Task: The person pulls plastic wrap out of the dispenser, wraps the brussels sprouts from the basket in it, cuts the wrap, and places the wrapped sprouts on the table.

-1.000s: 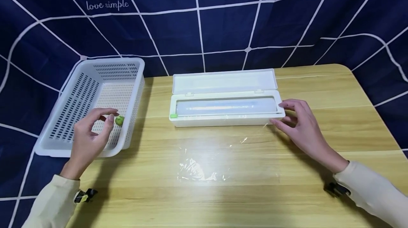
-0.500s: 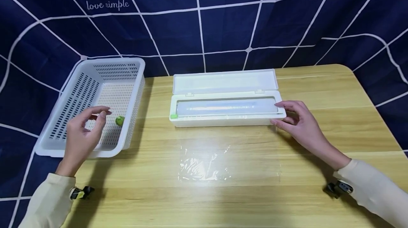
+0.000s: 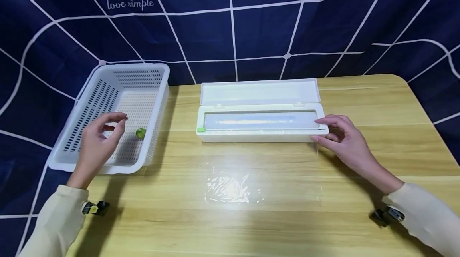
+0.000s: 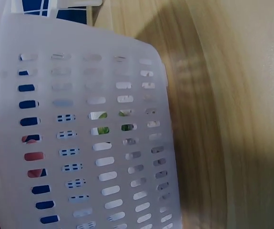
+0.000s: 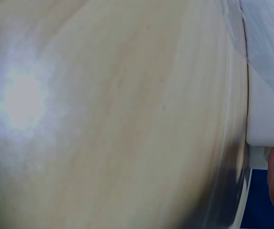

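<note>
On the left, my left hand [image 3: 100,143] hovers over the white plastic basket [image 3: 163,109], fingers bent, thumb and fingertips apart, nothing between them. A small round green item [image 3: 140,133] lies in the basket to the right of the fingertips; in the left wrist view, the green item [image 4: 102,130] shows in pieces through the slots. At the centre stands a white cling film dispenser [image 3: 258,138], lid raised, with a roll of film [image 3: 258,120] inside. My right hand [image 3: 346,141] grips its right end, thumb at the front, index fingertip over the top edge.
A sheet of clear cling film [image 3: 230,189] lies spread on the wooden table [image 3: 179,225] in front of the dispenser. A dark blue curtain [image 3: 266,29] with white lines hangs behind the table. The dispenser lid [image 3: 258,91] leans back towards it.
My left hand has drawn away leftward from the green item, which stays in the basket. My right fingertips have shifted slightly inward over the dispenser's end. The head view has turned a little.
</note>
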The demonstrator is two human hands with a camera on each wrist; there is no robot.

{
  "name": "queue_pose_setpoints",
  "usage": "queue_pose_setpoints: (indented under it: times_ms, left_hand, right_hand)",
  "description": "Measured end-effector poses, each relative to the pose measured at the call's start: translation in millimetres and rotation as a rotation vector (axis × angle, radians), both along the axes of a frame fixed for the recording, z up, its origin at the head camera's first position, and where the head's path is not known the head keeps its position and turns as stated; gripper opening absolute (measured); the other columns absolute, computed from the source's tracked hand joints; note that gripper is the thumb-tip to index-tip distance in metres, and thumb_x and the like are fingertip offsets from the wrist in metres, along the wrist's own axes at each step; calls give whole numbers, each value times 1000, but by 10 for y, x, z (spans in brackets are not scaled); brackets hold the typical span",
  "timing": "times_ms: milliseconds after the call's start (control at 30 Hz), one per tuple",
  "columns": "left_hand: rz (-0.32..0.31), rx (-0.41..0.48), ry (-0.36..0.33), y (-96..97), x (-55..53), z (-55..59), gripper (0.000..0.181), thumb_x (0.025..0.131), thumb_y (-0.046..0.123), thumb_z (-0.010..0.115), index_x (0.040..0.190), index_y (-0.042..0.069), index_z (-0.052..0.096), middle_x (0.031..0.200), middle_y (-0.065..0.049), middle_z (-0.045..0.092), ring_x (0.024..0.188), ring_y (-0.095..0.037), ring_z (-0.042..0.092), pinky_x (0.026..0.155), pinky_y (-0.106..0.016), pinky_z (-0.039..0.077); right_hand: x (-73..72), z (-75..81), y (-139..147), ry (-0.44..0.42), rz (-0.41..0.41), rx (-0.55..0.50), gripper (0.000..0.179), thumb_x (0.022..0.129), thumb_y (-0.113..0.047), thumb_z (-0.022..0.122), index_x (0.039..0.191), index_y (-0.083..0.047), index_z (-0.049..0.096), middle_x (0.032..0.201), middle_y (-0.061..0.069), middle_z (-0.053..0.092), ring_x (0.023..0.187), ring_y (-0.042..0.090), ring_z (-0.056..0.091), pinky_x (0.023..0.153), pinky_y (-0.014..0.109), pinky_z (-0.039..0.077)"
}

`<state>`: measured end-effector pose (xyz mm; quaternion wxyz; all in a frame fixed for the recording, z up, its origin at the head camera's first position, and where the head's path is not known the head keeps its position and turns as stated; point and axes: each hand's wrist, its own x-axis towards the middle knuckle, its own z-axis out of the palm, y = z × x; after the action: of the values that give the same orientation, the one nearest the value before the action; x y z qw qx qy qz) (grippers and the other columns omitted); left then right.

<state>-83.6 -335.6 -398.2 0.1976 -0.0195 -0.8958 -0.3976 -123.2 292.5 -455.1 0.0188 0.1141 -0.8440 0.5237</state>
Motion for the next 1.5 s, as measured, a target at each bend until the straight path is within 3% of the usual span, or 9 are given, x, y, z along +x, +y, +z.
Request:
queue_pose_setpoints:
  times_ms: [233, 367, 467, 633, 767, 1033, 1333, 1500]
  left_hand:
    - [-16, -29, -108, -37, -47, 52, 25, 104, 9, 72, 129, 4, 75, 120, -5, 73, 100, -1, 63, 79, -13, 48]
    - [-52, -61, -175, -42, -106, 53, 29, 104, 12, 72, 131, 1, 72, 126, -16, 71, 105, 3, 60, 82, -13, 46]
    - [-88, -102, -272, -73, -155, 61, 36, 105, 15, 72, 135, -4, 67, 132, -24, 68, 109, -10, 62, 80, -10, 46]
    - [-119, -175, -449, -127, -223, 53, 47, 108, 27, 70, 142, -5, 61, 136, -30, 64, 112, -44, 66, 73, -12, 47]
    - [-118, -211, -469, -137, -258, 10, 46, 109, 26, 70, 140, -7, 62, 136, -31, 63, 114, -49, 65, 75, -19, 50]
    - [-134, -268, -512, -144, -305, -45, 46, 108, 25, 71, 137, -10, 61, 134, -32, 63, 114, -49, 66, 78, -44, 57]
    - [-188, -321, -624, -182, -364, -109, 48, 107, 23, 72, 137, -12, 60, 131, -34, 65, 111, -49, 68, 82, -54, 59]
    - [-236, -338, -626, -158, -398, -118, 43, 107, 23, 72, 132, -11, 63, 123, -33, 67, 105, -46, 70, 80, -55, 59]
  right_hand:
    - [-4, 15, -9, 3, 15, -34, 49, 91, 12, 83, 137, 7, 68, 139, 4, 50, 115, 8, 62, 93, 15, 54]
    - [-2, 17, 5, 7, 11, -17, 50, 91, 11, 83, 138, 6, 68, 139, 5, 50, 114, 7, 62, 93, 14, 54]
    - [8, 13, 20, 8, 10, -1, 50, 91, 11, 84, 138, 5, 68, 139, 6, 50, 114, 7, 62, 93, 14, 54]
    - [29, -15, 17, 17, 6, -2, 51, 90, 12, 84, 139, 5, 68, 138, 5, 53, 113, 7, 64, 92, 14, 54]
    - [38, -36, 12, 27, -8, -15, 56, 89, 13, 84, 142, 3, 67, 135, 4, 56, 110, 7, 65, 92, 14, 54]
    - [44, -32, 22, 14, -42, -12, 63, 88, 11, 86, 146, -2, 65, 126, 3, 59, 99, 9, 62, 83, 10, 53]
    - [33, -50, -4, -41, -42, -67, 76, 90, 11, 84, 158, -6, 56, 131, 4, 61, 108, 11, 64, 89, 13, 55]
    - [39, -67, 5, -52, -67, -26, 78, 92, 6, 86, 161, -10, 54, 128, 4, 61, 107, 9, 61, 88, 10, 53]
